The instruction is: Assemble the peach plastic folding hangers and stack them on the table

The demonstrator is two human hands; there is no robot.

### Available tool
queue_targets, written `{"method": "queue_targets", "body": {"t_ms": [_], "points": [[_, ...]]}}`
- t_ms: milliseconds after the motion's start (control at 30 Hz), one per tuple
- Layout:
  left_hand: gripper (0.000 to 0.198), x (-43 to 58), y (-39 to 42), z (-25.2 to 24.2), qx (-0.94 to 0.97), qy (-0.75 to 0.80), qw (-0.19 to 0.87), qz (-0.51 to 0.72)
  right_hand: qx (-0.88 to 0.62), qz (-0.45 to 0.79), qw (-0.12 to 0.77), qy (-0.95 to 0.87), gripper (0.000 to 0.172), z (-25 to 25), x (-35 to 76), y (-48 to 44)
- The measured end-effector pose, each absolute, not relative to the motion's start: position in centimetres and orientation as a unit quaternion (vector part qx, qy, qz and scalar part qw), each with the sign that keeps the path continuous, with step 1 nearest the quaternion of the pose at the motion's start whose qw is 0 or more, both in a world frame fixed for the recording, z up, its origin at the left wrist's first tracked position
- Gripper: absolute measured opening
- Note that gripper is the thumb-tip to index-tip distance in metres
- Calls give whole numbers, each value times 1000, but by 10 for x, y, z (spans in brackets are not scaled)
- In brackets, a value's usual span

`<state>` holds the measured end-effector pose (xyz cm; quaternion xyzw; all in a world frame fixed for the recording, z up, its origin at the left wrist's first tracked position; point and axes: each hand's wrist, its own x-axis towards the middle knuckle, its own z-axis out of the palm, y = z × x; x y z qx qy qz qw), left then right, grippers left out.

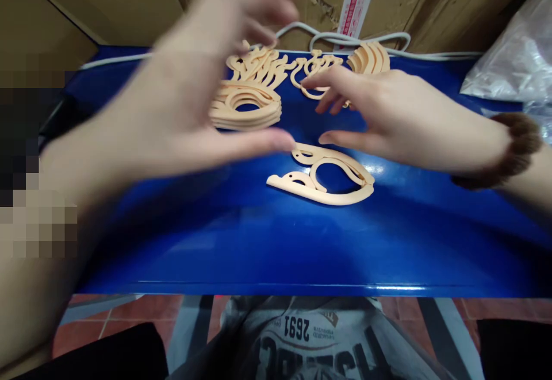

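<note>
On the blue table lies a beige folding clothes hanger [345, 197], its two arms folded together around the curved hook. My left hand [224, 75], smeared by motion, is raised with thumb and fingers apart and nothing between them. Beneath and beyond it sits a stack of similar folded hangers [250, 118], partly hidden by the hand. My right hand [362, 104] hovers over the table with its fingers spread, holding nothing I can see. Its fingertips are nearest a pile of loose hooks [310, 69], which they partly cover.
Loose hanger arms [267, 66] lie at the back, with a row of curved pieces [371, 58] to their right. A white cable [336, 38] runs along the rear edge before cardboard boxes [405, 6]. A clear plastic bag [509, 58] stands at the right.
</note>
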<state>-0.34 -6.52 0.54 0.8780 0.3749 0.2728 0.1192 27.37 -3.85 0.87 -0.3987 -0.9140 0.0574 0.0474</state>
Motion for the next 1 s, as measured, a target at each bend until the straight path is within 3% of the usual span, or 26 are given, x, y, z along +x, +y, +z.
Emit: {"method": "queue_targets", "body": {"t_ms": [67, 133, 367, 600, 800, 933, 1000], "points": [[86, 19, -80, -2, 925, 295, 115, 208, -396, 71, 82, -912, 51, 6, 291, -45], [79, 29, -87, -14, 932, 294, 141, 161, -387, 87, 115, -911, 42, 0, 305, -50], [83, 24, -77, -36, 932, 282, 178, 141, -378, 127, 176, -900, 27, -15, 322, -54], [94, 26, -80, -35, 942, 261, 170, 124, -379, 117, 189, -898, 27, -24, 328, -52], [90, 25, -85, -29, 943, 277, 151, 108, -370, 91, 181, -907, 27, -29, 331, -51], [80, 11, -79, -11, 935, 300, 105, 156, -359, 85, 179, -912, 28, -30, 333, -49], [88, -1, -72, 1, 914, 336, 75, 213, -354, 92, 176, -914, 31, -29, 333, -48]]}}
